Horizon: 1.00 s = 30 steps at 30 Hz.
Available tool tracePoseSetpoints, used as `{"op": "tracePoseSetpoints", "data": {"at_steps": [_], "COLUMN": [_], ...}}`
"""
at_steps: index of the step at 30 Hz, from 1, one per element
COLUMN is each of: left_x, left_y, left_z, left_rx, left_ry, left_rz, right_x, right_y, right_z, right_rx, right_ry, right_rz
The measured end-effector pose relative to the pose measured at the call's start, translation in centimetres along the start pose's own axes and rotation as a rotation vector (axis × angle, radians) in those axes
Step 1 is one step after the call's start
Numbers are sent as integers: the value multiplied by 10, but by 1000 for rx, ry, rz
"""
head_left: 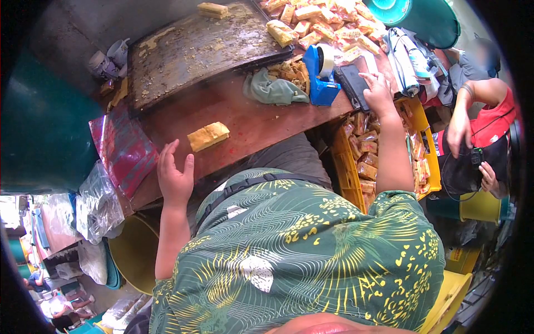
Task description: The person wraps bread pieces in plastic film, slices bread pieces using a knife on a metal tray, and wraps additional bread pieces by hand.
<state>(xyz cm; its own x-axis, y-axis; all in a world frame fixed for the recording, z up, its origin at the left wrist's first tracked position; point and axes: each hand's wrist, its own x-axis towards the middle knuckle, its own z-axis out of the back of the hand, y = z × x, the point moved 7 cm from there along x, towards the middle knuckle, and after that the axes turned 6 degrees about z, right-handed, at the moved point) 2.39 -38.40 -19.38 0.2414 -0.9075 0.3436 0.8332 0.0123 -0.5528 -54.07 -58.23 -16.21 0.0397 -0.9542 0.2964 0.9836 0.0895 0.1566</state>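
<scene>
My left hand (176, 172) is raised at the table's front edge with its fingers apart and nothing in it. Just beyond it a loaf-shaped piece of bread (208, 137) lies on the reddish-brown table (250, 128), not touched. Over on the right, my right hand (378, 92) is held above the table edge, fingers apart, beside a black flat object (352, 86). A blue tape dispenser (322, 75) stands left of that object, next to a grey-green cloth (273, 89). Wrapped pieces (325, 22) are heaped behind it.
A crumb-covered dark tray (203, 55) takes up the back left. Below my right arm is a yellow crate (340, 161) of wrapped pieces. A person in red (492, 119) at the right holds a small black device (477, 157). A clear plastic bag (97, 203) hangs at the left.
</scene>
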Motion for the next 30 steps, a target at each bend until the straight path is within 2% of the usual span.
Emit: {"op": "tracePoseSetpoints", "data": {"at_steps": [8,17,30], "left_x": [-1,0,-1], "left_y": [0,-5,-6], "left_z": [1,2,2], "left_rx": [-14,-10,3], "left_ry": [-21,-33,-58], "left_rz": [-2,4,-44], "right_x": [3,-22,-23], "right_y": [-4,-5,-3], "right_z": [1,17,8], "right_rx": [-8,-197,-212], "right_ry": [-9,-88,-72], "right_rz": [15,83,97]}}
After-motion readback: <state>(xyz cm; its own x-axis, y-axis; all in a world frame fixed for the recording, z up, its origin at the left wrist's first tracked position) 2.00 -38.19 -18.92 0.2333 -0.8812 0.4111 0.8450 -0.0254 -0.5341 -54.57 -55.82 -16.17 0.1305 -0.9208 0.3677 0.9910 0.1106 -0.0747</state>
